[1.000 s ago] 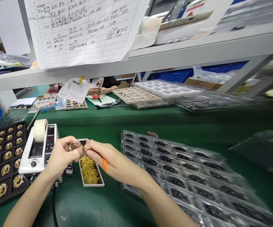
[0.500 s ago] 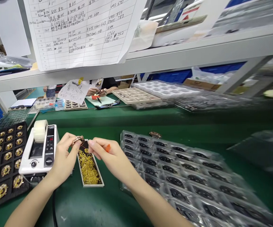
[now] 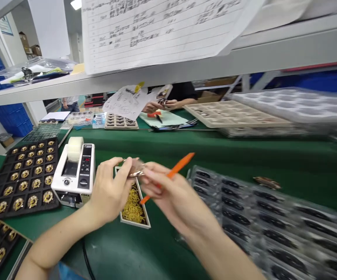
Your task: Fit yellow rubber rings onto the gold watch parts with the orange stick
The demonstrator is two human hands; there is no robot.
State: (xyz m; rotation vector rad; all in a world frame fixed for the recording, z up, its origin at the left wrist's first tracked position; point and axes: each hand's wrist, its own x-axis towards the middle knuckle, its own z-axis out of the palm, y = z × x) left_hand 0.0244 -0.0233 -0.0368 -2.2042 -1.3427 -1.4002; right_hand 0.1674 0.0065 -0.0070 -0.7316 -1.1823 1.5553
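Between my two hands is a small round rose-gold metal part (image 3: 137, 169), which looks like a watch case; motion blurs its detail. My left hand (image 3: 111, 186) is closed, pinching the part between thumb and fingers. My right hand (image 3: 171, 196) is closed round an orange plastic stick (image 3: 180, 165) that slants across the palm, and its fingertips touch the right side of the part. Below the hands a narrow white box (image 3: 145, 217) holds a heap of thin yellow rings (image 3: 133, 206); my hands cover part of it.
A white tape dispenser (image 3: 74, 171) stands left of my hands, beside black trays (image 3: 2, 182) of gold round parts. To the right lies a clear plastic tray (image 3: 253, 229) of black parts, with a rose-gold piece (image 3: 267, 182) behind it. A shelf (image 3: 54, 87) crosses above; another person's hands (image 3: 162, 105) work beyond.
The view has swung to the right and blurred. My hands have come closer together, the right fingers now at the metal part, and the orange stick shows at greater length.
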